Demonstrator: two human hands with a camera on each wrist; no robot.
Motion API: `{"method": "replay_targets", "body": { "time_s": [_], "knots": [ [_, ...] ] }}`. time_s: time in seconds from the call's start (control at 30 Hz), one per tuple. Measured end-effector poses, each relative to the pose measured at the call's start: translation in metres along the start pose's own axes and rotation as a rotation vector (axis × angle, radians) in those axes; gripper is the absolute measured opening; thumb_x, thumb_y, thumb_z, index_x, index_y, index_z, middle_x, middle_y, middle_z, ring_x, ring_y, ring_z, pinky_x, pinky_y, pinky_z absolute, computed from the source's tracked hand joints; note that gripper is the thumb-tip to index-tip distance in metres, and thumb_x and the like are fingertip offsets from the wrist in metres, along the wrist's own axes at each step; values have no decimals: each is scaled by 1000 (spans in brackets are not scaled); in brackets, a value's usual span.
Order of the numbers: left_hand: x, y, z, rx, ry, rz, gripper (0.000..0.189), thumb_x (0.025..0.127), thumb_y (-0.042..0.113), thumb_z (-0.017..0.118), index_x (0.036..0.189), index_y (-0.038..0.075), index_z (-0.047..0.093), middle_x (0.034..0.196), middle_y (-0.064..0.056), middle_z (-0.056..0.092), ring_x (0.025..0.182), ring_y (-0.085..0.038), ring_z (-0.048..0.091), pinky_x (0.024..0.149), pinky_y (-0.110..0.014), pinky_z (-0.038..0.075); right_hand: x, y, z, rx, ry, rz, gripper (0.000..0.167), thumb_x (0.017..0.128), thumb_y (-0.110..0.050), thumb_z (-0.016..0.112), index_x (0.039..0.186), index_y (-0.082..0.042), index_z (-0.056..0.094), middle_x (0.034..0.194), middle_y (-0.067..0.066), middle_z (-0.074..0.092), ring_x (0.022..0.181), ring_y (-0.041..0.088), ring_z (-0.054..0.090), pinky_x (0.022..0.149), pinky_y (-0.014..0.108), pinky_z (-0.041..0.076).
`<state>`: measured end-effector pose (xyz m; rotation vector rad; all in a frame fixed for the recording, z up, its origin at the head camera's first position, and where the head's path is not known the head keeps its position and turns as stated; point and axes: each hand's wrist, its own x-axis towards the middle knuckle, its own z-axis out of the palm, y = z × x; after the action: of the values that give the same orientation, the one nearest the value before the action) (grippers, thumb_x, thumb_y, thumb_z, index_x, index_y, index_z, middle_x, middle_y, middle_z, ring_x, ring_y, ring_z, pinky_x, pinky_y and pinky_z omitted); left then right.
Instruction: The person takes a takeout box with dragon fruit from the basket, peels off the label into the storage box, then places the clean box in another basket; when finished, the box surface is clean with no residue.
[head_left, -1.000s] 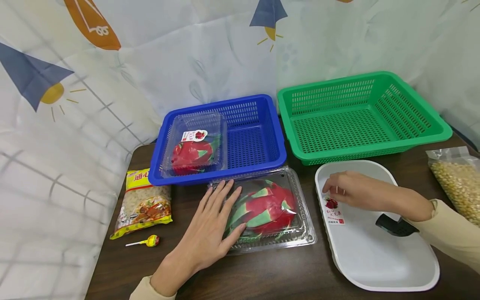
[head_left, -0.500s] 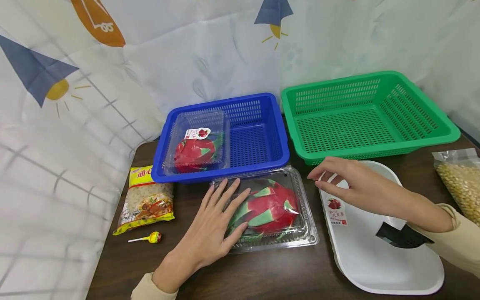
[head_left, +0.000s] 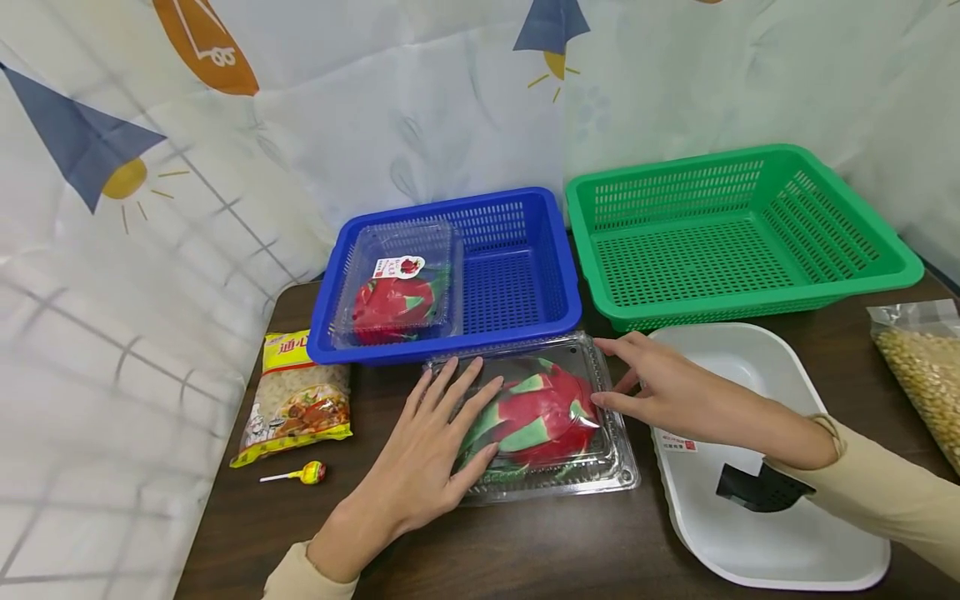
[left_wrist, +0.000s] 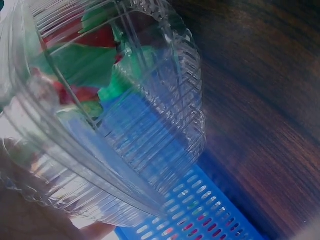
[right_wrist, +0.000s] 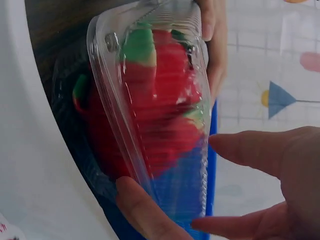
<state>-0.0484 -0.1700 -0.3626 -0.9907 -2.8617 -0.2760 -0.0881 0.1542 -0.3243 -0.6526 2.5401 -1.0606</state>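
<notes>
A clear plastic clamshell box [head_left: 611,471] with a red and green dragon fruit [head_left: 543,412] inside lies shut on the table, against the blue basket's front. My left hand [head_left: 420,450] rests flat over its left side, fingers spread. At its right edge is my right hand [head_left: 667,387], whose fingertips touch the rim and the lid, fingers apart. The right wrist view shows these fingertips [right_wrist: 127,187] along the box's side. Below the right hand, a small printed sticker [head_left: 678,443] sits on the white tray [head_left: 787,542], partly hidden by the hand.
A second boxed dragon fruit [head_left: 393,304] with a label stands in the blue basket [head_left: 551,329]. The green basket [head_left: 720,308] stands behind the tray. A pasta bag [head_left: 300,400] and lollipop [head_left: 311,472] lie left; a bag of yellow kernels [head_left: 922,358] lies right.
My right hand has moved left, from above the tray's sticker to the right edge of the box. My left hand has stayed on the box.
</notes>
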Motion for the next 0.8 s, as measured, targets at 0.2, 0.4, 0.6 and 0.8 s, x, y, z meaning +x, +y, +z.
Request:
{"method": "replay_targets", "body": {
  "time_s": [0.2, 0.4, 0.6, 0.8],
  "knots": [
    [-1, -1, 0, 40, 60, 28, 68, 103, 47, 55, 162, 17, 40, 168, -14, 33, 157, -37, 24, 124, -61, 23, 2, -1, 5, -7, -16, 19, 83, 100, -32, 72, 156, 13, 32, 138, 33, 49, 90, 16, 71, 67, 27, 59],
    [-6, -3, -6, 38, 162, 67, 69, 110, 57, 30, 156, 8, 46, 163, -19, 39, 153, -41, 32, 122, -61, 29, 1, -2, 5, -4, -21, 20, 83, 101, -32, 72, 157, 13, 30, 139, 33, 49, 83, 10, 69, 65, 25, 57],
    [-18, -3, -21, -130, 171, -70, 69, 107, 49, 53, 163, 12, 35, 169, -14, 30, 155, -37, 29, 121, -62, 31, -2, -3, 4, 59, -50, 39, 86, 101, -30, 72, 159, 12, 24, 144, 35, 46, 82, 11, 70, 58, 29, 57],
    [-28, -11, -26, -543, 120, -357, 74, 106, 34, 63, 167, 20, 23, 169, -10, 21, 154, -33, 29, 115, -62, 38, -3, -2, 4, 88, -64, 52, 86, 102, -29, 71, 160, 10, 22, 140, 33, 51, 81, 11, 70, 48, 32, 54]
  ]
}}
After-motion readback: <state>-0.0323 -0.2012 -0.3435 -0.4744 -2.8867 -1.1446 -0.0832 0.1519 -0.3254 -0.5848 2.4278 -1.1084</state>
